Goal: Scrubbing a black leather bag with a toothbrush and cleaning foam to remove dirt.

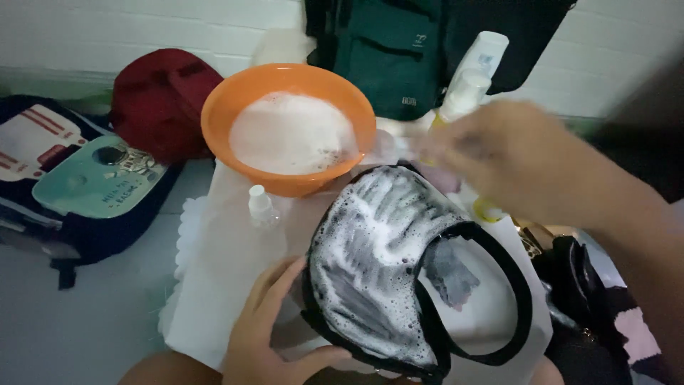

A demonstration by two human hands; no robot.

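Two hands in head view. Left hand [260, 335] grips edge of black bag [399, 271], foam-covered, lying on white sheet [221, 285]. Right hand [499, 153] blurred above bag; grip cannot be told. Orange basin [217, 114] of suds just behind bag.

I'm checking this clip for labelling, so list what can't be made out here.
- Right hand, head view: motion-blurred, so its grip cannot be read.
- Pale bottles: lower parts hidden behind that hand.
- Orange bowl: foam covers whatever lies inside.
- Left hand: wrist cut off by the bottom edge; it holds the soapy black bag.
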